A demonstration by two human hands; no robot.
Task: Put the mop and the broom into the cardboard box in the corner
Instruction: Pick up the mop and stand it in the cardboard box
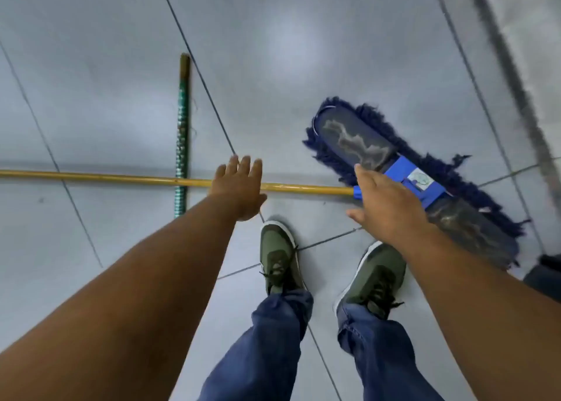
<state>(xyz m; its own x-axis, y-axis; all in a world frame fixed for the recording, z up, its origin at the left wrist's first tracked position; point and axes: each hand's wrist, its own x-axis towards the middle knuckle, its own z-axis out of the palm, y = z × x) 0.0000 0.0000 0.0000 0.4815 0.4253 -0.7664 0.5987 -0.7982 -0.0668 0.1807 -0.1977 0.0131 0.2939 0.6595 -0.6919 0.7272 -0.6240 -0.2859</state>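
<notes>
Pickup comes first: we judge both hands are reaching down, the left hand (239,188) open over the mop (379,157)'s yellow handle (121,178), the right hand (385,200) open near its blue bracket (416,185), neither gripping yet. The broom handle (182,133) lies on the tiled floor (106,66), crossing the yellow handle, so we should lift carefully. No cardboard box shows; our shoes (279,255) stand just beside.

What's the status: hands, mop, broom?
Left hand and right hand open, reaching down. Mop on floor, ungripped. Green stick crosses its handle. Box unseen.
</notes>
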